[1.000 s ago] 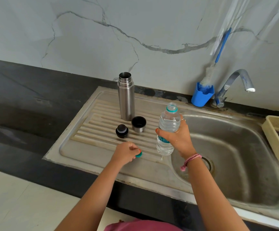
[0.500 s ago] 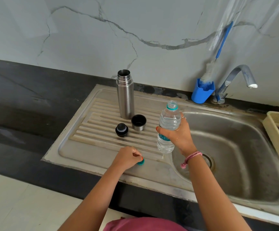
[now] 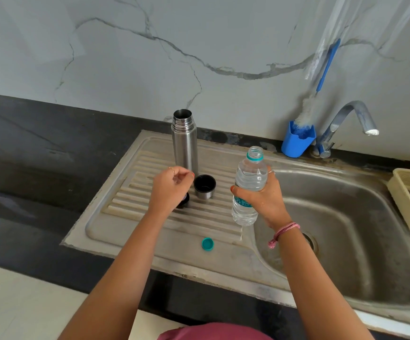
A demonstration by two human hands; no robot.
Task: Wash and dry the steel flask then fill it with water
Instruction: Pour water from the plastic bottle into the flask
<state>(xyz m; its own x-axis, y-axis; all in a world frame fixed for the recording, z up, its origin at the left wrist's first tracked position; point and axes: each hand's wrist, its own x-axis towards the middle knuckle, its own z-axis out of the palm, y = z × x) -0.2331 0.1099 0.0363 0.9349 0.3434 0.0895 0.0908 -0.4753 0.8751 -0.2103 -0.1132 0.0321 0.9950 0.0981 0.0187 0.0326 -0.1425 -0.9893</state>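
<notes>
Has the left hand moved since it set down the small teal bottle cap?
Yes. The left hand left the small teal bottle cap and moved back toward the upright steel flask.

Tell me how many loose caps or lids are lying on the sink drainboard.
3: teal bottle cap near the front edge, steel cup lid beside the flask, black stopper partly hidden under the left hand.
</notes>
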